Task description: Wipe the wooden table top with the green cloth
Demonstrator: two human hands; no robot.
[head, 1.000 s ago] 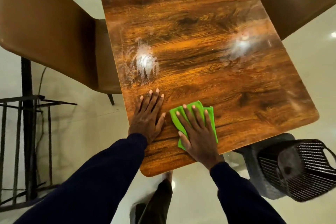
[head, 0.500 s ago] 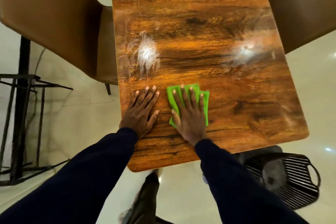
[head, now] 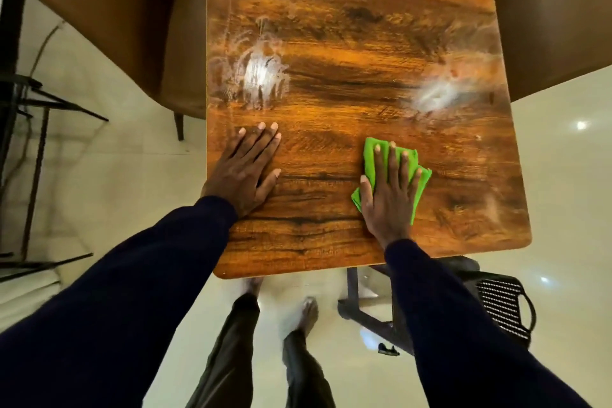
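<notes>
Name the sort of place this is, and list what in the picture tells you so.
Probably a dining area, in a home or a café: a wooden table top with brown chairs drawn up on both sides, standing on a pale glossy floor.

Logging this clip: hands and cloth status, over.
Left hand flat on table top. Right hand pressing green cloth flat. Two whitish smears farther up.

Warm indoor light | two white glare patches [head: 261, 76] on table [head: 347, 26] | floor [head: 563, 175] right of table glints | feet [head: 308, 311] blurred | edges bowed
</notes>
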